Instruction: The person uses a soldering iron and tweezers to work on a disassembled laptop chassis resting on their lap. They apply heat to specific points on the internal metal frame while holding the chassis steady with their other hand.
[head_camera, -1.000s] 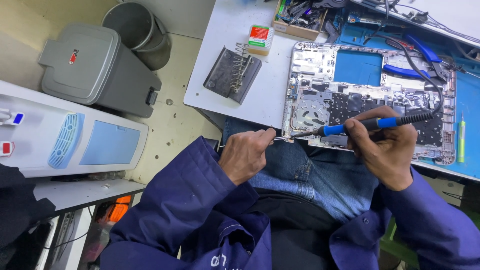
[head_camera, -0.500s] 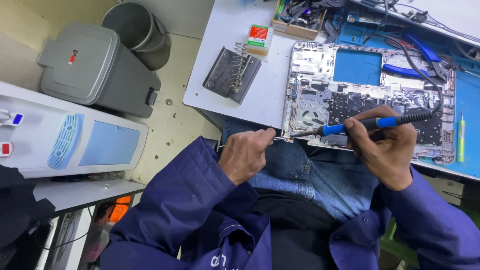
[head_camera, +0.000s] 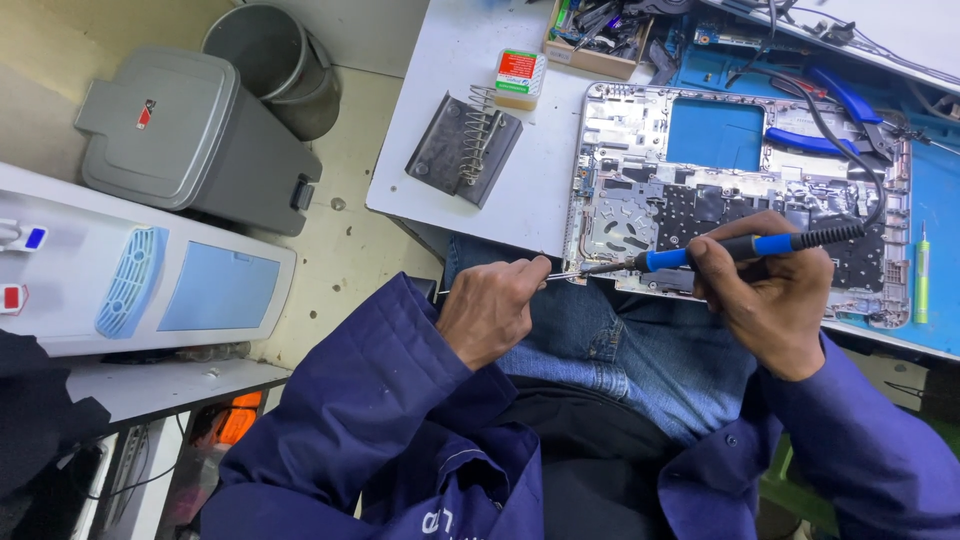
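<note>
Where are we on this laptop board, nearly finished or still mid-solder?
Mid-solder. Done: the laptop shell lies opened, its insides bare. In hand: the right hand holds the blue soldering iron, tip at the shell's near edge, where the left hand feeds thin solder wire. Left: the shell is uncovered; the iron stand sits empty.

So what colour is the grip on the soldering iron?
Blue and black on the soldering iron, seen in the head view.
</note>
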